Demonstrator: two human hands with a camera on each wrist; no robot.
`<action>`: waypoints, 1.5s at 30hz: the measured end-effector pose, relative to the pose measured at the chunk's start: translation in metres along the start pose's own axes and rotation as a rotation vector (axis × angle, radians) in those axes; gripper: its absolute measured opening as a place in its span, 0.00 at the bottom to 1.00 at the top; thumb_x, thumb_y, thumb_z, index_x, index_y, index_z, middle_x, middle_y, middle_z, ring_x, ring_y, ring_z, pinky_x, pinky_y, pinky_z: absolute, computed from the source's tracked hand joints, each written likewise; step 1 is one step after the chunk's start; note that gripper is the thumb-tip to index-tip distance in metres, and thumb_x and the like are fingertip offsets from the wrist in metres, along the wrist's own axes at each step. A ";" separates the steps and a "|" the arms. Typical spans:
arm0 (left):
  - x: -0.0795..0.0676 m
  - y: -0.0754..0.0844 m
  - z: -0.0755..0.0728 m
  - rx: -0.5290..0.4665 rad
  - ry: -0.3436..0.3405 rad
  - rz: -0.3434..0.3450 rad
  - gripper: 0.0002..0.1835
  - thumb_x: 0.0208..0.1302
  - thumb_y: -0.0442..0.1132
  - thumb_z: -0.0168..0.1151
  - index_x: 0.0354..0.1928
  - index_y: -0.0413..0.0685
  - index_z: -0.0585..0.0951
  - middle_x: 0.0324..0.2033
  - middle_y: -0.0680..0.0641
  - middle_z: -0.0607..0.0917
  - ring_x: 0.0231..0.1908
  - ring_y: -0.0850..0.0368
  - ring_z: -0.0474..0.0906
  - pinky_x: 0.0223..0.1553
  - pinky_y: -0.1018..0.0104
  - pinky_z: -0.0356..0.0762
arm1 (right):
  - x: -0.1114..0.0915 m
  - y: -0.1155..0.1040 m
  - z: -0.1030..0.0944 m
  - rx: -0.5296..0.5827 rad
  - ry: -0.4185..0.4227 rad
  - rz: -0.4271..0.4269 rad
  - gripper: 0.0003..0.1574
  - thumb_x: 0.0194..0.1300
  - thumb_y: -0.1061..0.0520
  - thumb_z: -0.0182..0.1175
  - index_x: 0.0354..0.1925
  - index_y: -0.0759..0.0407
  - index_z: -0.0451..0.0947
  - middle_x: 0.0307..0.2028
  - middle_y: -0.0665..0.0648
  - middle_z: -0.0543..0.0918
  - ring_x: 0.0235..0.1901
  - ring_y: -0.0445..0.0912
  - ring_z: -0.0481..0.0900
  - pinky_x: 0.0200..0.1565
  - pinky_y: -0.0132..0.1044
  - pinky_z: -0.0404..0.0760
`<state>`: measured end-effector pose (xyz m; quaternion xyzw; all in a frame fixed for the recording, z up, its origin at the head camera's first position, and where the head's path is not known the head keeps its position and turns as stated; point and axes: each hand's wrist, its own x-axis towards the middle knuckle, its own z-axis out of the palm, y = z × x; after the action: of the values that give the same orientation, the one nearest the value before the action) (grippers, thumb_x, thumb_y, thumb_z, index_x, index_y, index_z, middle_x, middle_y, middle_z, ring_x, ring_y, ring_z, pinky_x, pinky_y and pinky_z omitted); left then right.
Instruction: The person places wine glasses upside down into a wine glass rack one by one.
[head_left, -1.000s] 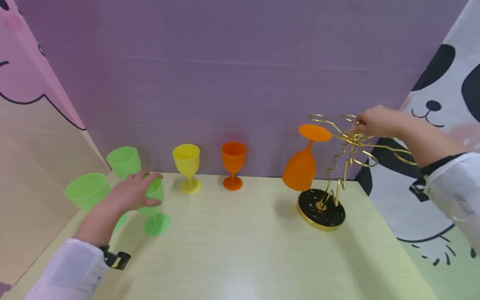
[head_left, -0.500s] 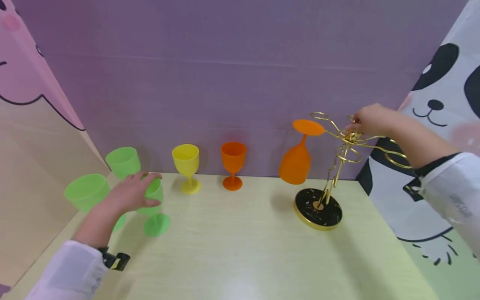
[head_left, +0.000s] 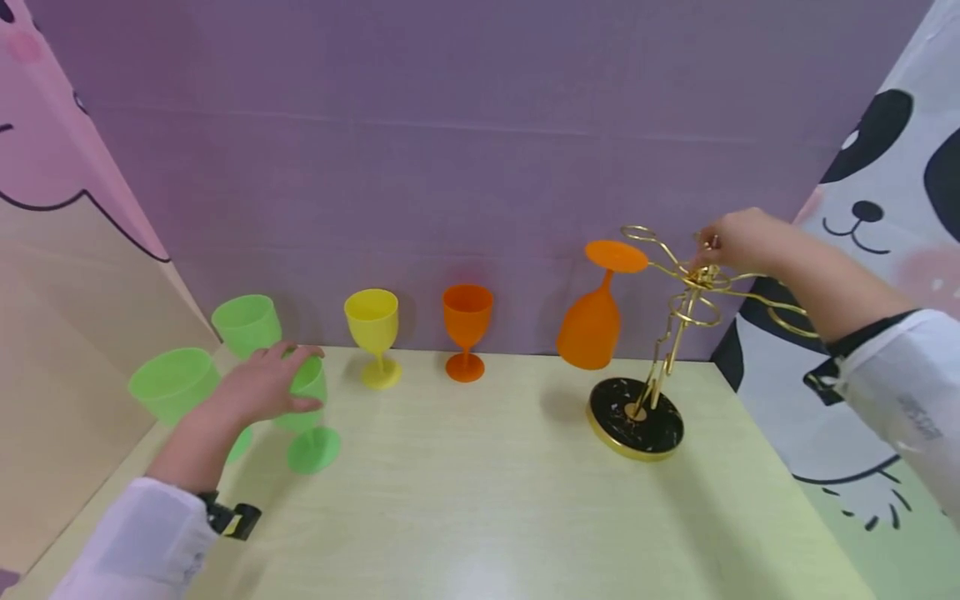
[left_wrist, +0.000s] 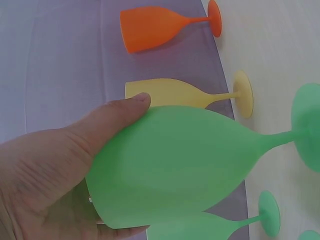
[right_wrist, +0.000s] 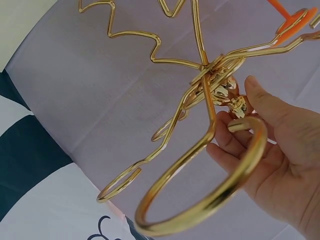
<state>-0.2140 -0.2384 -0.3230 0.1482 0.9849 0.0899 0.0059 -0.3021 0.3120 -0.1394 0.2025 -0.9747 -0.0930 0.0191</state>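
My left hand [head_left: 258, 387] holds a green goblet [left_wrist: 172, 165] by its bowl, thumb on one side and fingers on the other. The goblet stands upright on its foot, at or close to the tabletop. At the right, my right hand [head_left: 742, 239] pinches the top knob [right_wrist: 240, 106] of a gold wire goblet rack [head_left: 635, 417] with a round black base. An orange goblet [head_left: 591, 325] hangs upside down and tilted from one of the rack's looped arms. Other loops spread around the knob, close to my fingers in the right wrist view.
Two more green goblets [head_left: 246, 323] stand at the table's left side, partly behind my left hand. A yellow goblet [head_left: 372, 325] and an upright orange goblet [head_left: 467, 315] stand along the back edge before a purple backdrop [head_left: 480, 167]. A panda-print sheet borders the right.
The rack has turned and shifted slightly left under my right hand, and its hanging orange goblet has swung a little left and up. My left hand stays on the green goblet.
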 end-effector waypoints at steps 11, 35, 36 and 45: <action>0.003 -0.003 -0.012 -0.003 0.012 -0.038 0.43 0.50 0.60 0.64 0.62 0.44 0.62 0.59 0.24 0.60 0.54 0.24 0.59 0.43 0.30 0.68 | 0.001 -0.001 0.001 0.021 0.017 0.006 0.18 0.56 0.47 0.63 0.25 0.61 0.76 0.25 0.60 0.80 0.27 0.50 0.73 0.29 0.45 0.73; 0.002 0.005 -0.047 -0.294 0.202 -0.024 0.48 0.52 0.67 0.57 0.66 0.44 0.55 0.63 0.32 0.60 0.60 0.32 0.53 0.57 0.32 0.55 | -0.002 0.003 0.005 0.080 -0.001 0.033 0.20 0.61 0.47 0.58 0.37 0.65 0.77 0.29 0.60 0.81 0.29 0.51 0.73 0.32 0.46 0.75; 0.002 0.006 -0.047 -0.308 0.213 -0.022 0.48 0.52 0.67 0.57 0.66 0.45 0.55 0.63 0.32 0.59 0.61 0.33 0.53 0.57 0.33 0.54 | -0.003 0.004 0.004 0.084 -0.007 0.035 0.21 0.63 0.47 0.56 0.39 0.66 0.77 0.31 0.62 0.81 0.30 0.53 0.74 0.34 0.48 0.75; 0.003 0.016 -0.050 -0.416 0.300 -0.068 0.49 0.52 0.67 0.57 0.69 0.51 0.51 0.65 0.32 0.56 0.60 0.32 0.55 0.55 0.29 0.55 | -0.010 0.009 -0.006 0.161 -0.022 0.096 0.44 0.66 0.34 0.42 0.65 0.66 0.55 0.57 0.78 0.65 0.54 0.70 0.62 0.53 0.68 0.60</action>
<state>-0.2146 -0.2315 -0.2715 0.0955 0.9395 0.3112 -0.1068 -0.2964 0.3227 -0.1314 0.1556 -0.9877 -0.0154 -0.0033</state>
